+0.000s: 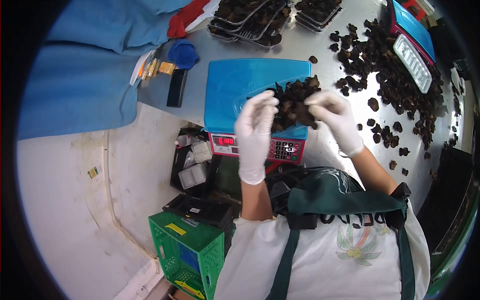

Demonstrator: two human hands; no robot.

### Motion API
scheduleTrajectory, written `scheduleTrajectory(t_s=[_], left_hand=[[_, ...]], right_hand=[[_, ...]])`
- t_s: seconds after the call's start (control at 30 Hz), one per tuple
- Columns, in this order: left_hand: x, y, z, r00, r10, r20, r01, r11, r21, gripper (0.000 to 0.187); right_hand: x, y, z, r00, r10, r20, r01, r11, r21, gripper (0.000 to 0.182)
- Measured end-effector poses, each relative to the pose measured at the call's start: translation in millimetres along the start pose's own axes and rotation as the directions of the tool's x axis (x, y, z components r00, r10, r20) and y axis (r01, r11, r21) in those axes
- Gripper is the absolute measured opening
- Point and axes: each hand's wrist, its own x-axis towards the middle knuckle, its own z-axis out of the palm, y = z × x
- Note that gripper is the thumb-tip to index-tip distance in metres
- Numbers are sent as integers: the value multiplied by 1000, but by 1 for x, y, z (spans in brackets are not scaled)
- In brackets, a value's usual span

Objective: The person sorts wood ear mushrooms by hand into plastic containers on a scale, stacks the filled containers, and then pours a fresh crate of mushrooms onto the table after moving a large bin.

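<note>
A blue-topped digital scale with a red base and a lit display stands in front of me. On it lies a clear plastic tray heaped with dark brown wood ear mushrooms. My left hand, in a white glove, is at the tray's left side, fingers loosely curved and apart, with nothing visible in them. At the heap's right side my gloved right hand pinches a wood ear mushroom between thumb and fingers.
Loose wood ear mushrooms spread over the metal table at right, near an empty clear tray leaning on another scale. Filled trays are stacked behind. A phone lies at left; a green crate stands below.
</note>
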Motion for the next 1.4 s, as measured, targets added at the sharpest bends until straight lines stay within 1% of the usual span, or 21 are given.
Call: scheduleTrajectory(t_s=[0.07, 0.13, 0.2, 0.23, 0.33, 0.37, 0.4, 0.53, 0.6, 0.63, 0.7, 0.73, 0.77, 0.87, 0.97, 1.03, 1.07, 1.13, 1.27, 1.37, 1.4], left_hand=[[-6, -1, 17, 997, -28, 72, 26, 999, 38, 22], [-13, -9, 37, 974, -82, 209, 76, 996, 38, 21], [-23, -23, 59, 921, -40, 388, 0, 995, 101, 21], [-29, -27, 72, 867, -212, 451, 189, 977, 96, 21], [-49, -45, 104, 837, -115, 535, 56, 991, 125, 20], [-54, -46, 109, 813, -99, 574, 37, 992, 118, 20], [-57, -48, 113, 786, -81, 613, 17, 994, 108, 21], [-64, -61, 122, 752, -137, 645, 21, 983, 184, 22], [-58, -59, 120, 756, -73, 651, -57, 983, 177, 21], [-50, -54, 115, 755, -42, 654, -95, 980, 172, 20], [-18, -40, 87, 847, -40, 530, -178, 918, 354, 16], [-1, -24, 71, 919, 43, 392, -183, 927, 328, 16], [16, -13, 50, 961, 21, 275, -123, 925, 359, 17], [65, -14, -42, 976, 212, -57, -153, 843, 516, 23], [67, 8, -99, 964, 71, -257, 75, 853, 516, 27], [60, 2, -119, 962, -19, -273, 172, 819, 548, 31], [55, -6, -122, 958, -122, -258, 247, 810, 532, 32], [45, -29, -121, 923, -323, -208, 384, 774, 503, 34], [36, -58, -104, 904, -400, -153, 428, 840, 335, 30], [41, -65, -96, 906, -402, -135, 424, 851, 309, 25], [44, -66, -92, 907, -403, -125, 422, 853, 308, 24]], right_hand=[[-23, 8, -34, 992, 103, -72, -104, 995, -5, 12], [-50, 16, -68, 978, 47, -203, -69, 992, -103, 8], [-81, 39, -103, 872, 55, -486, -123, 986, -110, 11], [-105, 59, -136, 828, 57, -558, -146, 982, -117, 14], [-190, 86, -196, 631, 45, -775, -196, 975, -103, 21], [-239, 112, -240, 632, 67, -772, -197, 977, -77, 24], [-289, 132, -286, 476, 149, -867, -338, 941, -25, 28], [-421, 158, -336, -82, 169, -982, -355, 916, 187, 28], [-447, 161, -333, -233, 154, -960, -301, 928, 221, 29], [-447, 164, -328, -249, 146, -957, -275, 937, 215, 29], [-424, 168, -312, -173, 141, -975, -224, 958, 178, 29], [-397, 166, -297, -96, 136, -986, -202, 967, 153, 29], [-365, 162, -277, 31, 138, -990, -197, 972, 129, 29], [-249, 129, -204, 528, 118, -841, -327, 942, -73, 28], [-153, 111, -152, 861, 79, -503, -297, 880, -370, 24], [-100, 94, -123, 928, 135, -347, -254, 910, -327, 25], [-80, 98, -118, 973, 56, -225, -153, 885, -440, 26], [-50, 91, -96, 982, 121, -143, -174, 869, -463, 32], [-29, 94, -70, 945, 286, -158, -321, 902, -289, 41], [-22, 98, -57, 947, 292, -132, -290, 956, 29, 43], [-19, 100, -61, 946, 284, -154, -282, 959, 33, 43]])
